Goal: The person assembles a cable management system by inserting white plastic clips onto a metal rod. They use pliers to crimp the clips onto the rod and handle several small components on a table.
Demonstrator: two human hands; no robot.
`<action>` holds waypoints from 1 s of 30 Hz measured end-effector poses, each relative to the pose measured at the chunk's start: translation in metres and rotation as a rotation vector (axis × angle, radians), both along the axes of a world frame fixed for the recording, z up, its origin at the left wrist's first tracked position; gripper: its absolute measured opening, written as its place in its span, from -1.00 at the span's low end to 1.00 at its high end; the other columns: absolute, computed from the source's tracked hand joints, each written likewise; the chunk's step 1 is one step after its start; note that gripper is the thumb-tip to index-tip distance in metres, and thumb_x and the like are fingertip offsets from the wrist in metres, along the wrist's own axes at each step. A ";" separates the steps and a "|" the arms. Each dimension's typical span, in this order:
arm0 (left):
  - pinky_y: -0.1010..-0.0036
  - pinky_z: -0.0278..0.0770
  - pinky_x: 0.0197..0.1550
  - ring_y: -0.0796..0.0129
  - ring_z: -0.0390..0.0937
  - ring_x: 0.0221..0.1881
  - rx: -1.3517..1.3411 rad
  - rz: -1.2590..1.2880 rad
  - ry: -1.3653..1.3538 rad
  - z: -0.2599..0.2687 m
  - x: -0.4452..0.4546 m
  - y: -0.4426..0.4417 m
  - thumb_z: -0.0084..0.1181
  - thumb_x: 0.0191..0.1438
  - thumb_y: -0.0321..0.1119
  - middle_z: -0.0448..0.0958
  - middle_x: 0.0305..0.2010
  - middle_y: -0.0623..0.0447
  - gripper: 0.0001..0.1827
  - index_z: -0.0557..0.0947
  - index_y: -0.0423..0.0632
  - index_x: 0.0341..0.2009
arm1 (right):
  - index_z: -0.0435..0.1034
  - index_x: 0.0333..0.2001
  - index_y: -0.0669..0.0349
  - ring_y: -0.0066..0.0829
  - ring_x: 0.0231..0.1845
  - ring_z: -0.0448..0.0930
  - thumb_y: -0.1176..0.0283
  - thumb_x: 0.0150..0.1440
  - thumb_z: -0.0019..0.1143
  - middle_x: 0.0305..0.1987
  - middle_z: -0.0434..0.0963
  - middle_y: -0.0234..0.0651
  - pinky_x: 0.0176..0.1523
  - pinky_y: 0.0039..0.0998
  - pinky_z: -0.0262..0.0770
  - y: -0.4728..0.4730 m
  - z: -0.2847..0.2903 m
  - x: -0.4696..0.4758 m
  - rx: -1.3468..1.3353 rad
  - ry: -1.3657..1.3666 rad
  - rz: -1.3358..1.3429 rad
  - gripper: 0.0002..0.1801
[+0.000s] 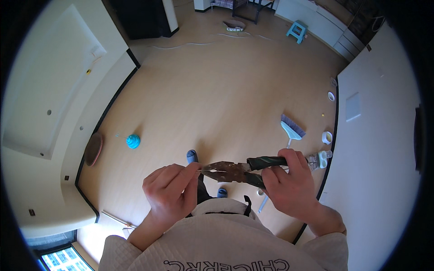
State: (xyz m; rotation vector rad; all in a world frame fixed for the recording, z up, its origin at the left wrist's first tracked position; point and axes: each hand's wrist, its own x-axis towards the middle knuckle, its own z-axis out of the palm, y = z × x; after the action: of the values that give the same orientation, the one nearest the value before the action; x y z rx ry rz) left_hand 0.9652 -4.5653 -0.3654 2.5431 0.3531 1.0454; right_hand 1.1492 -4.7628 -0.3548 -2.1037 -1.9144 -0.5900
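A pair of rusty combination pliers (pixel 234 172) with dark green handles lies level in front of my chest. My right hand (pixel 291 184) is closed around its two handles, which stand somewhat apart. My left hand (pixel 174 188) pinches a small thin piece, perhaps wire, between thumb and forefinger right at the tips of the jaws. The jaws point left and show a narrow gap. Too little of the thin piece shows to tell what it is.
On the floor are a broom (pixel 293 128), a turquoise round object (pixel 133 141), a blue stool (pixel 297 31), a pet bed (pixel 234 25), a round brown scratcher-like object (pixel 93 149) and a white bowl (pixel 327 137). A white wall (pixel 373 152) stands at right.
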 end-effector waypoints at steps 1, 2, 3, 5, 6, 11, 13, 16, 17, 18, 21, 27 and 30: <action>0.47 0.33 -0.61 0.32 0.43 -0.67 -0.010 0.009 0.008 -0.004 0.009 0.011 0.33 -0.08 -0.60 0.51 -0.58 0.08 -0.81 0.76 -0.15 -0.29 | 0.31 -0.48 0.18 -0.15 -0.14 0.46 0.40 -0.07 0.26 -0.61 0.42 -0.33 -0.20 -0.17 0.48 0.010 -0.003 0.007 -0.012 0.011 -0.011 -0.78; 0.47 0.33 -0.61 0.32 0.43 -0.67 -0.022 0.013 0.001 -0.009 0.019 0.023 0.32 -0.08 -0.60 0.51 -0.58 0.07 -0.81 0.76 -0.15 -0.29 | 0.31 -0.48 0.18 -0.15 -0.15 0.46 0.40 -0.07 0.26 -0.62 0.42 -0.33 -0.20 -0.17 0.48 0.022 -0.006 0.014 -0.026 0.011 -0.025 -0.78; 0.46 0.32 -0.61 0.31 0.43 -0.67 -0.035 0.015 -0.006 -0.014 0.031 0.037 0.32 -0.07 -0.60 0.52 -0.58 0.07 -0.81 0.76 -0.15 -0.29 | 0.32 -0.48 0.18 -0.14 -0.15 0.46 0.41 -0.06 0.26 -0.62 0.42 -0.33 -0.20 -0.17 0.48 0.034 -0.008 0.022 -0.039 0.009 -0.040 -0.78; 0.47 0.28 -0.61 0.34 0.39 -0.67 -0.062 0.014 -0.033 -0.024 0.055 0.065 0.28 -0.05 -0.62 0.49 -0.59 0.06 -0.81 0.76 -0.18 -0.28 | 0.33 -0.47 0.18 -0.14 -0.15 0.45 0.41 -0.06 0.26 -0.61 0.42 -0.33 -0.20 -0.18 0.47 0.061 -0.014 0.038 -0.036 0.006 -0.071 -0.79; 0.48 0.24 -0.60 0.38 0.36 -0.68 -0.081 0.013 -0.055 -0.028 0.069 0.081 0.25 -0.03 -0.63 0.45 -0.61 0.06 -0.82 0.76 -0.20 -0.28 | 0.33 -0.47 0.18 -0.14 -0.15 0.46 0.41 -0.06 0.26 -0.61 0.43 -0.32 -0.20 -0.18 0.47 0.077 -0.016 0.048 -0.023 0.000 -0.084 -0.79; 0.49 0.26 -0.60 0.39 0.35 -0.68 -0.257 -0.098 -0.030 -0.019 0.128 0.167 0.22 -0.01 -0.64 0.43 -0.61 0.09 -0.76 0.78 -0.15 -0.22 | 0.38 -0.43 0.17 -0.15 -0.07 0.46 0.40 -0.11 0.36 -0.53 0.49 -0.33 -0.10 -0.14 0.43 0.150 -0.006 0.095 -0.083 0.097 -0.162 -0.76; 0.50 0.24 -0.60 0.43 0.33 -0.67 -0.265 -0.142 -0.047 -0.012 0.146 0.199 0.19 0.01 -0.65 0.40 -0.62 0.11 -0.74 0.78 -0.15 -0.20 | 0.40 -0.41 0.15 -0.15 0.00 0.45 0.38 -0.15 0.41 -0.46 0.53 -0.35 -0.03 -0.09 0.39 0.177 0.006 0.110 -0.128 0.162 -0.206 -0.72; 0.51 0.12 -0.56 0.46 0.27 -0.62 -0.351 -0.148 -0.096 -0.003 0.170 0.237 0.16 0.11 -0.56 0.37 -0.61 0.10 -0.81 0.79 -0.19 -0.22 | 0.42 -0.40 0.12 -0.13 0.09 0.43 0.34 -0.22 0.49 -0.30 0.59 -0.38 0.05 0.02 0.32 0.220 0.019 0.142 -0.052 0.099 -0.201 -0.65; 0.51 0.10 -0.56 0.47 0.25 -0.63 -0.379 -0.153 -0.095 0.001 0.175 0.247 0.16 0.11 -0.56 0.36 -0.62 0.10 -0.80 0.79 -0.19 -0.21 | 0.42 -0.39 0.12 -0.13 0.11 0.43 0.34 -0.23 0.49 -0.27 0.59 -0.39 0.06 0.04 0.30 0.230 0.021 0.150 -0.066 0.107 -0.200 -0.64; 0.52 0.08 -0.56 0.48 0.23 -0.63 -0.401 -0.165 -0.096 0.005 0.181 0.258 0.16 0.11 -0.55 0.35 -0.62 0.11 -0.80 0.79 -0.19 -0.21 | 0.43 -0.39 0.11 -0.13 0.13 0.42 0.33 -0.24 0.50 -0.23 0.60 -0.39 0.07 0.06 0.29 0.240 0.024 0.159 -0.073 0.112 -0.205 -0.64; 0.52 0.02 -0.57 0.50 0.17 -0.64 -0.394 -0.166 -0.126 0.009 0.205 0.292 0.16 0.11 -0.54 0.33 -0.63 0.14 -0.79 0.79 -0.20 -0.19 | 0.43 -0.39 0.11 -0.12 0.15 0.41 0.30 -0.27 0.52 -0.19 0.61 -0.38 0.08 0.07 0.28 0.273 0.027 0.188 -0.064 0.111 -0.199 -0.61; 0.54 0.07 -0.58 0.51 0.19 -0.65 -0.215 -0.087 -0.179 0.000 0.264 0.354 0.14 0.01 -0.62 0.32 -0.63 0.15 -0.70 0.80 -0.19 -0.16 | 0.41 -0.42 0.11 -0.14 0.08 0.42 0.26 -0.24 0.49 -0.29 0.60 -0.42 0.02 0.03 0.29 0.350 0.021 0.262 -0.027 0.106 -0.101 -0.62; 0.53 0.19 -0.60 0.45 0.28 -0.65 -0.134 -0.067 -0.173 -0.002 0.302 0.389 0.15 -0.14 -0.71 0.39 -0.60 0.13 -0.58 0.79 -0.21 -0.14 | 0.41 -0.43 0.10 -0.16 0.04 0.43 0.25 -0.19 0.45 -0.35 0.59 -0.45 -0.02 -0.02 0.29 0.394 0.013 0.313 -0.003 0.085 -0.023 -0.67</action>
State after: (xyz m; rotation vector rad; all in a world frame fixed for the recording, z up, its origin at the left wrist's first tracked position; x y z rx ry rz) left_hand 1.2667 -4.1761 -0.3677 2.3114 0.2787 1.1655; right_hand 1.4618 -4.3690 -0.3418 -2.1195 -1.8492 -0.4943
